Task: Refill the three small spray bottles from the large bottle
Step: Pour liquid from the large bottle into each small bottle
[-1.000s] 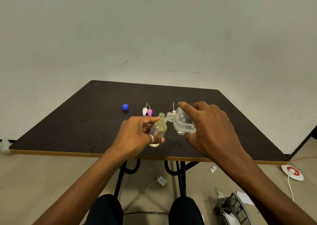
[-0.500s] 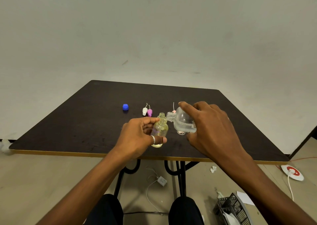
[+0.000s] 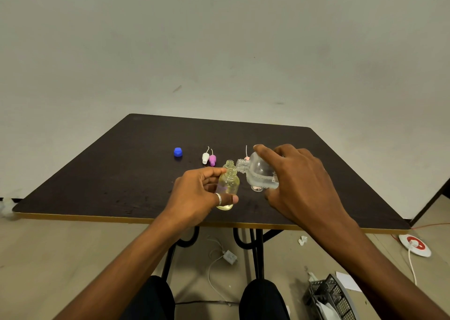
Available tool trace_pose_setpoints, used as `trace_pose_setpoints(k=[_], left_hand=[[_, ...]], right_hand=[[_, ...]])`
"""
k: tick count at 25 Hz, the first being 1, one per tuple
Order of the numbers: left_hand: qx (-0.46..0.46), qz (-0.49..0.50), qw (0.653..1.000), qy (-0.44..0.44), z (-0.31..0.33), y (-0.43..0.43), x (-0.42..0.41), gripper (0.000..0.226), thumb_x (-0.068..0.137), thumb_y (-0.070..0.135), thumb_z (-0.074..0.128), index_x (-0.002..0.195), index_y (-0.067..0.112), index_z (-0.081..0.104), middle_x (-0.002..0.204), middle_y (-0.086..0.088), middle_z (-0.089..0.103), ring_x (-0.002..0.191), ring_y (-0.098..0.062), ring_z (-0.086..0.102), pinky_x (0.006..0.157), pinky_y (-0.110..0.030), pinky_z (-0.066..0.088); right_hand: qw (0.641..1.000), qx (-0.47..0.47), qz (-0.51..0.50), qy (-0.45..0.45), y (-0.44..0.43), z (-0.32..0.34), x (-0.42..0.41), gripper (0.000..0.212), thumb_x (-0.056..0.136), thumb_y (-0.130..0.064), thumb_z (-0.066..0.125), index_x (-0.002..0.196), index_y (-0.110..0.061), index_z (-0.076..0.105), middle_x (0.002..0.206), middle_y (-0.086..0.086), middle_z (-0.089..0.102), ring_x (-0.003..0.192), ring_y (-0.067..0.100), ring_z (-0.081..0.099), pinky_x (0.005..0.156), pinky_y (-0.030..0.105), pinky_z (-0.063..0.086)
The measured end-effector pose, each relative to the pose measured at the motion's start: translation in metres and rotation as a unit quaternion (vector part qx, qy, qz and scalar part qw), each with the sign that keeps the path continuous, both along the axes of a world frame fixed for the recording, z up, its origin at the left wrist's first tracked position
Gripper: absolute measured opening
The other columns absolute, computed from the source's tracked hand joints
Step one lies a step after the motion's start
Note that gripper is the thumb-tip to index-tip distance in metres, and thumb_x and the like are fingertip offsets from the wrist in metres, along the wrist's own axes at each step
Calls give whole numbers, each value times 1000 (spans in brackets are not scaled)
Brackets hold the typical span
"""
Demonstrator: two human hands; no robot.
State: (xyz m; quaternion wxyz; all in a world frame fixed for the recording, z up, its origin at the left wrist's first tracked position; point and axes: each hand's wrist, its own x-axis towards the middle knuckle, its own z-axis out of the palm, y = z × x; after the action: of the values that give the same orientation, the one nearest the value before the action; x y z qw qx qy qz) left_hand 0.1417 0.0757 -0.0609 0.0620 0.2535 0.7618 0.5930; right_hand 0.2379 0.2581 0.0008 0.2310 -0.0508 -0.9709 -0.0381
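My left hand [image 3: 197, 195] grips the small bottle [image 3: 229, 185], with fingers and thumb curled round its body, near the front edge of the table [image 3: 97, 178]. I cannot tell if its base rests on the top. My right hand [image 3: 299, 183] is wrapped round the large bottle [image 3: 260, 173], which is tipped sideways so that its mouth meets the small neck. I judge this is the pouring. To do it well, I should tilt slowly for a thin stream, hold the small bottle upright, watch the level through the clear wall, and stop below the neck. The blue cap [image 3: 178, 152] lies farther back.
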Motion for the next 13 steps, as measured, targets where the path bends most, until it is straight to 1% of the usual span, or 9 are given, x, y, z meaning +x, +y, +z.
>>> trace_pose_setpoints(k=[2,6,7,10,13], left_hand=[[7,4,1000,-7,-2,1,0,57,58,19,93,106,38,69,94,26,73,89,9,68,68,-6,51],[13,2,1000,-9,-4,3,0,61,59,19,93,113,32,69,99,21,74,93,7,69,79,-14,56],[17,0,1000,-10,-4,3,0,60,59,19,93,113,31,70,99,21,74,93,6,69,80,-15,56],[18,2,1000,-12,-5,3,1,61,60,19,93,115,29,69,99,22,74,92,8,68,74,-9,53],[17,3,1000,-13,-6,3,1,64,60,19,92,118,27,69,101,20,74,93,7,68,76,-11,54]], right_hand=[[1000,-1,2,1,0,0,0,83,77,-34,74,147,-36,29,131,2,54,116,26,52,96,41,46],[1000,-5,4,2,0,0,0,81,78,-33,74,147,-36,30,130,3,55,114,26,53,96,41,47],[1000,-4,3,1,0,0,0,82,78,-32,74,147,-36,30,130,3,55,114,26,53,96,41,47],[1000,-6,4,4,-1,1,1,82,78,-32,74,146,-36,31,130,3,55,114,26,53,96,41,48],[1000,-8,2,-1,-1,1,1,81,79,-34,74,147,-37,29,131,1,54,114,25,52,95,39,48]])
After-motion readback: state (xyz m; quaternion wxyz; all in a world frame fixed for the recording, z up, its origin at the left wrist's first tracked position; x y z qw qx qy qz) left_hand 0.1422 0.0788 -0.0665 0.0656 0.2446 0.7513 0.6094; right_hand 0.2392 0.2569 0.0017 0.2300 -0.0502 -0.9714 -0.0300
